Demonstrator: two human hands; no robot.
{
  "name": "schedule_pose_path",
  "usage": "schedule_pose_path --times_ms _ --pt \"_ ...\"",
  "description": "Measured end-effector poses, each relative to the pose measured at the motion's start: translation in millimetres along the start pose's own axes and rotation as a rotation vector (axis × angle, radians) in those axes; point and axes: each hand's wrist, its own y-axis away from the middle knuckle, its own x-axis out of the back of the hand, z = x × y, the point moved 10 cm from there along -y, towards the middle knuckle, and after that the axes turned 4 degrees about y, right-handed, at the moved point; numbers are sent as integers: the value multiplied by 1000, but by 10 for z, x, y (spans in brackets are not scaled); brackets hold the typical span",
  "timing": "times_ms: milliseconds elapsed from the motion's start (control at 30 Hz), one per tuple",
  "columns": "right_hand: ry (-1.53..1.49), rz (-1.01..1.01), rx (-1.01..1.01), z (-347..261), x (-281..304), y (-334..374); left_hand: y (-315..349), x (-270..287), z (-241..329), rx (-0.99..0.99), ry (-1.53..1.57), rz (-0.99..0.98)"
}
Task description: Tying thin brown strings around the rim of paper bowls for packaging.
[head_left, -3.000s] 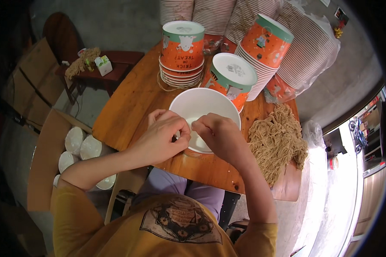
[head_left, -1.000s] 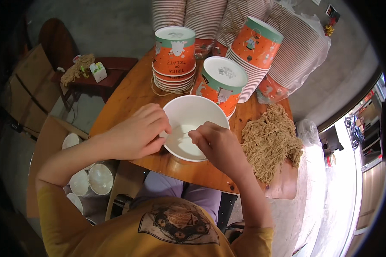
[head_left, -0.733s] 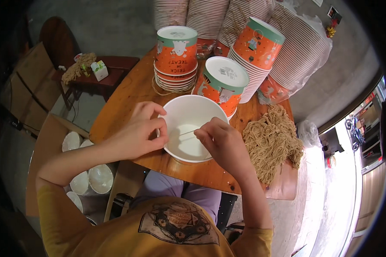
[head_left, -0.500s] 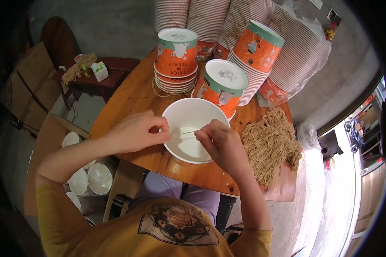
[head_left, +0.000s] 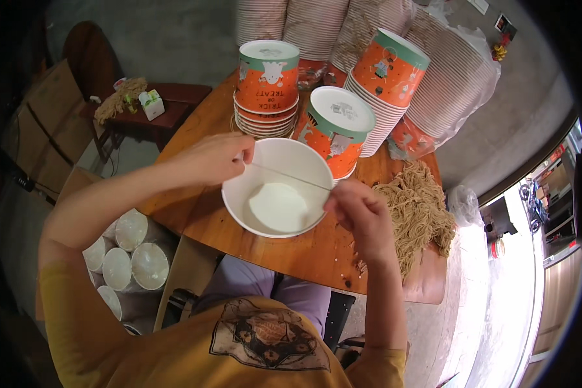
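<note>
A white-lined paper bucket (head_left: pixel 239 194) sits mouth-up at the front of the wooden table, tilted a little so that its inside shows. A thin pale cord (head_left: pixel 291 176) runs straight across its mouth. My left hand (head_left: pixel 221 158) is closed at the bucket's upper left rim, pinching one end of the cord. At the right rim, my right hand (head_left: pixel 363 210) has its fingers closed on the other end. Whether either hand also grips the rim is hidden by the fingers.
Upside-down orange and green buckets (head_left: pixel 268 84) stand stacked behind, beside another bucket stack (head_left: pixel 343 123) and taller wrapped stacks (head_left: pixel 456 77). A heap of tan cords (head_left: pixel 417 213) lies at the right. Below left, a cardboard box holds several white buckets (head_left: pixel 150 265).
My hands have moved apart, drawing the cord out longer across the bucket's mouth. The bucket has shifted slightly left and away from me.
</note>
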Motion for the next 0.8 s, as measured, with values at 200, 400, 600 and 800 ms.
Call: schedule_pose_path --times_ms 200,400,600,800 --pt "-271 278 -48 131 468 477 -269 67 75 -241 -11 113" --pt "-579 446 63 139 602 697 -260 96 0 -321 -59 266" --pt "-766 330 82 -29 185 770 526 -306 1310 -365 662 231" --pt "-220 288 150 -50 -274 823 767 -1363 1456 -162 1649 119"
